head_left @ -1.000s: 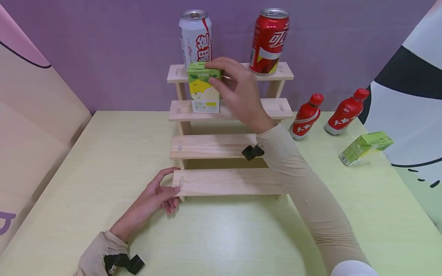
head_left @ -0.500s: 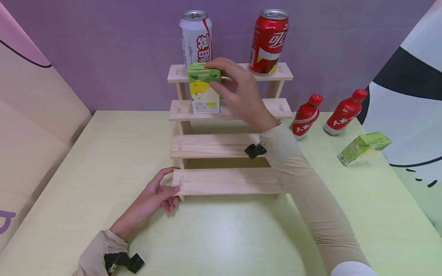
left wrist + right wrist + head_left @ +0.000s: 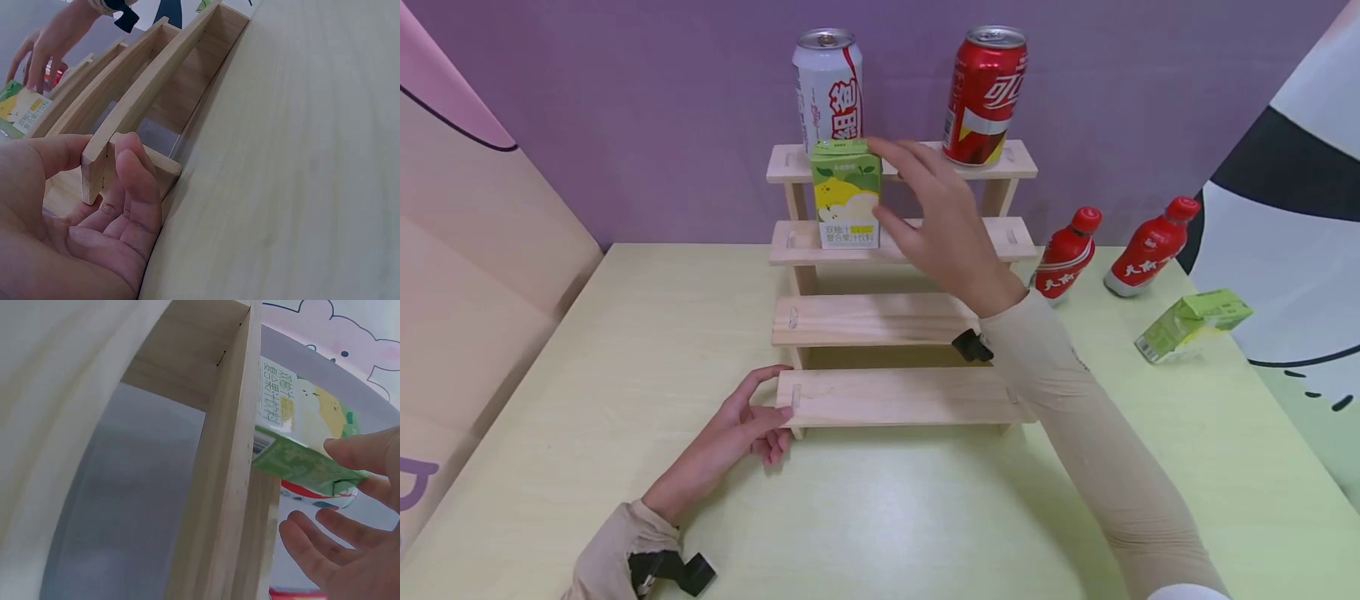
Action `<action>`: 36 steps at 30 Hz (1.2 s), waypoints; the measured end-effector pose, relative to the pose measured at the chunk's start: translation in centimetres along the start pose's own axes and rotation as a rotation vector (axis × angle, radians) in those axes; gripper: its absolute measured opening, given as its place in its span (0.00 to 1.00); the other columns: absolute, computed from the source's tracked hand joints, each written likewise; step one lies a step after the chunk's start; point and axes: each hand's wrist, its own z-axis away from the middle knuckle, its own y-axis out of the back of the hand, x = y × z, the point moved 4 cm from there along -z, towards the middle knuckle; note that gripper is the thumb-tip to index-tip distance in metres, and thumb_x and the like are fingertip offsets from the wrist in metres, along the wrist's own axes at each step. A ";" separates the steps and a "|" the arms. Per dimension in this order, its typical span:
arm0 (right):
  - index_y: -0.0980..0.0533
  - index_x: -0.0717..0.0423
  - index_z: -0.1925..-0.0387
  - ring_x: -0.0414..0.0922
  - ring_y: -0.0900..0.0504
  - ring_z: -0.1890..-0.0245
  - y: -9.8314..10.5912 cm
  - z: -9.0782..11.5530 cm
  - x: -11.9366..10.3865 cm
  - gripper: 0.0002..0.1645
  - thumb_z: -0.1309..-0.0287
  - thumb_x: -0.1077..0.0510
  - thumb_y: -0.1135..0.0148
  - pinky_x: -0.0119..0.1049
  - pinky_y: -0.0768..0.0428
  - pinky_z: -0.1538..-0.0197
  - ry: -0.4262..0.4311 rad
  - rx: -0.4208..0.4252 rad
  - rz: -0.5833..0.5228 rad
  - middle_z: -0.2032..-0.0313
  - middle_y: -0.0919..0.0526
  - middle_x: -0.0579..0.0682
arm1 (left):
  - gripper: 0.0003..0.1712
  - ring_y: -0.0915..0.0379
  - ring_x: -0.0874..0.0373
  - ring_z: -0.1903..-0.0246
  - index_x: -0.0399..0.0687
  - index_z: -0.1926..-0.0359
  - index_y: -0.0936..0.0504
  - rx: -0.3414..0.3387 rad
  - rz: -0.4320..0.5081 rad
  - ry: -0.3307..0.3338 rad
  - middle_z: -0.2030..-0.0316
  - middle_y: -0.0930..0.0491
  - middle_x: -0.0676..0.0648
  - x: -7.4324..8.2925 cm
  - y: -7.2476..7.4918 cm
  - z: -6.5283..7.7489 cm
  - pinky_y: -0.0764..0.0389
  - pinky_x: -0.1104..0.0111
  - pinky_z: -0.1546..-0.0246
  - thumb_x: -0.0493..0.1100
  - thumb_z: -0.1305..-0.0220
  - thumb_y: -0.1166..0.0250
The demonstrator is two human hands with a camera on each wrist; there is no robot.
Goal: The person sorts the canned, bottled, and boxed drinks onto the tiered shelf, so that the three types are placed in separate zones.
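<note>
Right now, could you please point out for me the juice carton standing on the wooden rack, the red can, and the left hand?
Juice carton [image 3: 847,198]: head view, middle of its printed front.
Red can [image 3: 986,98]: head view, middle of its side.
Left hand [image 3: 737,423]: head view, middle of the hand.

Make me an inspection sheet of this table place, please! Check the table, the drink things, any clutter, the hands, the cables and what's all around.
Surface: pale table with a four-step wooden stand on it.
Job's things: green carton upright on the second step from the top; white can and red can on the top step.
Clutter: two red bottles and another green carton, right of the stand.
Hands: left hand grips the lowest step's left end; right hand beside the upright carton, fingers spread.
Cables: nothing seen.
Surroundings: purple backdrop behind, patterned panels at both sides.
</note>
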 end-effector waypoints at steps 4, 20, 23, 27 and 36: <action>0.30 0.49 0.32 0.40 0.29 0.38 1.0 1.3 -0.1 0.33 0.39 0.59 0.33 0.36 0.27 0.37 0.005 0.012 0.021 0.38 0.26 0.49 | 0.34 0.27 0.55 0.76 0.62 0.28 0.46 0.003 -0.004 0.003 0.73 0.20 0.41 0.0 0.1 0.1 0.20 0.67 0.73 0.48 0.28 0.39; 0.24 0.54 0.38 0.45 0.27 0.38 4.6 6.0 0.3 0.29 0.42 0.66 0.31 0.47 0.19 0.47 0.046 0.057 0.017 0.39 0.24 0.50 | 0.34 0.27 0.55 0.76 0.61 0.28 0.46 -0.014 0.000 -0.006 0.73 0.20 0.41 0.1 0.1 -0.3 0.21 0.67 0.73 0.46 0.27 0.39; 0.24 0.54 0.39 0.46 0.26 0.39 5.2 7.0 0.6 0.29 0.43 0.67 0.32 0.47 0.19 0.49 0.050 0.072 0.028 0.39 0.24 0.51 | 0.34 0.27 0.55 0.76 0.61 0.28 0.46 -0.014 0.003 -0.005 0.73 0.20 0.41 0.1 0.0 -0.3 0.21 0.67 0.73 0.46 0.27 0.39; 0.23 0.54 0.39 0.46 0.26 0.40 6.0 8.3 0.9 0.29 0.44 0.67 0.31 0.45 0.20 0.49 0.039 0.080 0.047 0.39 0.24 0.52 | 0.34 0.27 0.55 0.76 0.61 0.28 0.46 -0.012 0.002 -0.002 0.73 0.20 0.41 0.0 0.0 -0.4 0.21 0.67 0.73 0.47 0.28 0.39; 0.22 0.54 0.41 0.49 0.22 0.45 7.6 10.6 2.0 0.29 0.46 0.66 0.28 0.25 0.26 0.48 0.000 0.095 0.114 0.41 0.22 0.54 | 0.34 0.27 0.55 0.76 0.61 0.28 0.46 -0.001 -0.001 -0.008 0.73 0.20 0.41 -0.2 0.2 -0.1 0.21 0.67 0.73 0.47 0.27 0.39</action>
